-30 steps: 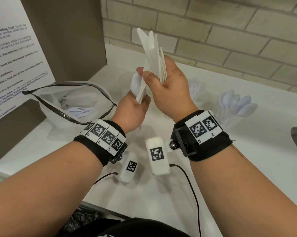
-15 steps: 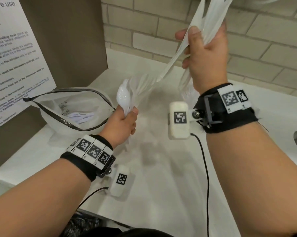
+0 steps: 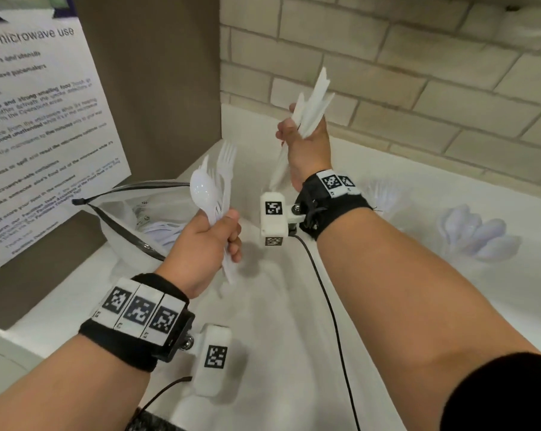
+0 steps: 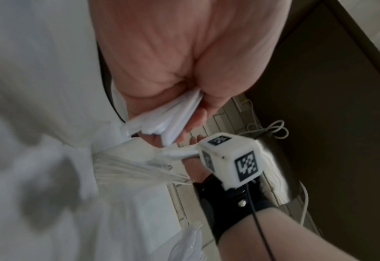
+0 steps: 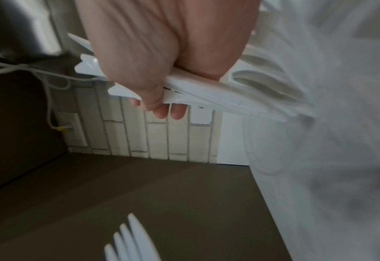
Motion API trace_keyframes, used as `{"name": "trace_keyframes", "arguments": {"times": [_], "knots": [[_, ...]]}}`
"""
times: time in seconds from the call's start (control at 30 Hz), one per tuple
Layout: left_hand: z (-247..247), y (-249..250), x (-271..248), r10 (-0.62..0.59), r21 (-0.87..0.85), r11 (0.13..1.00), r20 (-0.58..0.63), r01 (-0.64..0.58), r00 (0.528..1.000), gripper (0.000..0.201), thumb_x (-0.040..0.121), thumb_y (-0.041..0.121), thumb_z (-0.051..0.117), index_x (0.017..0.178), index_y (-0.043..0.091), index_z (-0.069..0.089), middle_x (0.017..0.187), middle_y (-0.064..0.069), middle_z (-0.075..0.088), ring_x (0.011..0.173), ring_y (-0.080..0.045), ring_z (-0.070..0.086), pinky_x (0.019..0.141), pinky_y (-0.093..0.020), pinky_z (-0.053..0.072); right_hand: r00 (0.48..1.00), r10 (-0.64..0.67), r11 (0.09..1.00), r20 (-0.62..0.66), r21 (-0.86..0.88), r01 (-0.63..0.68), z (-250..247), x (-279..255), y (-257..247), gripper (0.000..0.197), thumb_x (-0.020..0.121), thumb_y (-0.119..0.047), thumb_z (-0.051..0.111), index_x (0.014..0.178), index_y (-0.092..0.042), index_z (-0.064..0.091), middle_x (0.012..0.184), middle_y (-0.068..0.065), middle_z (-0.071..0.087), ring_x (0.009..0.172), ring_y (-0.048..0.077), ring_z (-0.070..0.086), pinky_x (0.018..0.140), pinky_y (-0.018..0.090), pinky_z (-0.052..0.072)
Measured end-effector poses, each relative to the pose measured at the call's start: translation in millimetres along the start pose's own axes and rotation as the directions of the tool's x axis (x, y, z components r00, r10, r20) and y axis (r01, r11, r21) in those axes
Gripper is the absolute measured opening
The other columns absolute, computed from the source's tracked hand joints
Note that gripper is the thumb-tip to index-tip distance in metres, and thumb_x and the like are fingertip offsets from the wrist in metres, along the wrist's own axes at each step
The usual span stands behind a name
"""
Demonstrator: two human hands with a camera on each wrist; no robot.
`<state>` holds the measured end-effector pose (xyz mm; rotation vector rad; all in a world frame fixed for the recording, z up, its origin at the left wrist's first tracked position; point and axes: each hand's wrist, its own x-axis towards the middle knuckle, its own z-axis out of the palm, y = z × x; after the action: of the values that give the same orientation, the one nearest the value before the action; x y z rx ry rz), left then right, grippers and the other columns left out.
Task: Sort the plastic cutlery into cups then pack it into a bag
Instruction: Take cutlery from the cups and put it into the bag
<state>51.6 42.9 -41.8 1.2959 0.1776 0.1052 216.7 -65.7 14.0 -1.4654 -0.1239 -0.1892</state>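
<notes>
My left hand grips a bunch of white plastic forks and one spoon by the handles, heads up, just right of the open clear zip bag. The bag lies on the white counter with some white cutlery inside. My right hand is raised near the brick wall and grips a bundle of white cutlery that fans out above the fist. In the wrist views each fist closes round its own handles, and fork tines show below the right hand.
A clear cup of white spoons stands at the right of the counter. Another clear cup of cutlery is half hidden behind my right wrist. A printed notice leans on the brown panel at the left.
The hands, together on one bundle a second ago, have pulled apart. The left now holds forks and a spoon upright by the bag; the right keeps the rest, lower than half a second ago.
</notes>
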Motion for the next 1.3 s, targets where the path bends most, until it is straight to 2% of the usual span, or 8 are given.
{"name": "trace_keyframes", "arguments": {"times": [0.33,0.5,0.6,0.7,0.8,1.0,1.1,1.3], "knots": [[0.9,-2.5,4.6,-0.017,0.018,1.000,0.001,0.017,1.000,0.018,0.101,0.015,0.044,0.083,0.012,0.045,0.065,0.000,0.041,0.054,-0.015,0.040,0.055,-0.032,0.041,0.987,0.161,0.971,0.030,0.173,-0.163,-15.6,5.7,7.5,0.036,0.068,0.016,0.068,0.087,-0.014,0.059,0.077,0.007,0.066,0.078,0.020,0.064,0.087,0.029,0.050],[4.2,-2.8,5.0,-0.011,0.034,0.999,0.021,0.011,1.000,0.017,0.101,0.016,0.044,0.084,0.011,0.045,0.064,0.000,0.042,0.054,-0.015,0.041,0.056,-0.033,0.042,0.989,0.147,0.988,-0.022,0.047,-0.146,-23.9,7.5,-2.3,0.036,0.067,-0.018,0.077,0.097,-0.027,0.059,0.089,0.001,0.069,0.097,0.024,0.061,0.096,0.036,0.044],[6.7,-3.6,4.6,-0.027,0.024,0.999,0.032,0.026,0.999,0.016,0.101,0.016,0.044,0.085,0.011,0.046,0.064,0.000,0.042,0.054,-0.015,0.041,0.056,-0.033,0.042,0.996,0.086,0.976,0.016,-0.204,-0.081,-29.2,6.5,-13.9,0.029,0.086,-0.030,0.063,0.112,-0.018,0.065,0.112,0.002,0.065,0.106,0.018,0.058,0.096,0.029,0.042],[11.6,-4.2,4.7,-0.053,-0.012,0.998,0.041,0.053,0.998,0.016,0.101,0.015,0.044,0.085,0.012,0.047,0.063,0.001,0.042,0.054,-0.015,0.041,0.055,-0.032,0.041,0.954,0.192,0.802,0.231,-0.597,-0.017,-31.4,-2.0,-24.9,0.052,0.102,-0.043,0.031,0.126,-0.008,0.061,0.133,0.008,0.059,0.125,0.023,0.051,0.100,0.027,0.034],[15.5,-4.5,4.6,-0.073,-0.038,0.996,0.061,0.075,0.996,0.016,0.101,0.015,0.044,0.085,0.012,0.046,0.062,0.001,0.042,0.054,-0.015,0.041,0.055,-0.031,0.042,0.943,0.234,0.673,0.238,-0.739,0.019,-36.2,-8.3,-29.8,0.071,0.102,-0.049,0.014,0.128,0.002,0.056,0.135,0.017,0.056,0.125,0.031,0.050,0.098,0.031,0.035],[25.9,-5.1,2.9,-0.110,-0.105,0.986,0.180,0.130,0.978,0.016,0.100,0.016,0.047,0.084,0.013,0.048,0.063,0.000,0.042,0.055,-0.015,0.042,0.056,-0.030,0.042,0.983,0.067,0.845,0.173,-0.533,0.037,-60.2,-27.6,-46.4,0.054,0.102,-0.047,0.022,0.129,-0.019,0.059,0.142,-0.001,0.051,0.132,0.012,0.043,0.098,0.019,0.025],[33.9,-5.2,0.9,-0.103,-0.151,0.976,0.320,0.158,0.942,0.015,0.098,0.018,0.051,0.083,0.013,0.049,0.064,-0.003,0.042,0.056,-0.017,0.043,0.057,-0.031,0.043,0.990,0.021,0.928,0.137,-0.372,0.032,-72.5,-49.1,-50.5,0.043,0.100,-0.045,0.038,0.121,-0.017,0.064,0.128,-0.004,0.062,0.117,0.005,0.055,0.105,0.026,0.037],[56.6,-3.6,-3.3,-0.143,-0.180,0.945,0.527,0.274,0.838,0.007,0.084,0.016,0.053,0.084,0.009,0.052,0.063,-0.006,0.041,0.056,-0.020,0.046,0.057,-0.034,0.044,0.907,0.385,0.918,0.170,-0.169,-0.358,-103.2,-91.6,-44.6,0.055,0.085,-0.058,0.057,0.106,-0.008,0.064,0.094,0.010,0.070,0.084,0.023,0.072,0.082,0.036,0.056]]}}
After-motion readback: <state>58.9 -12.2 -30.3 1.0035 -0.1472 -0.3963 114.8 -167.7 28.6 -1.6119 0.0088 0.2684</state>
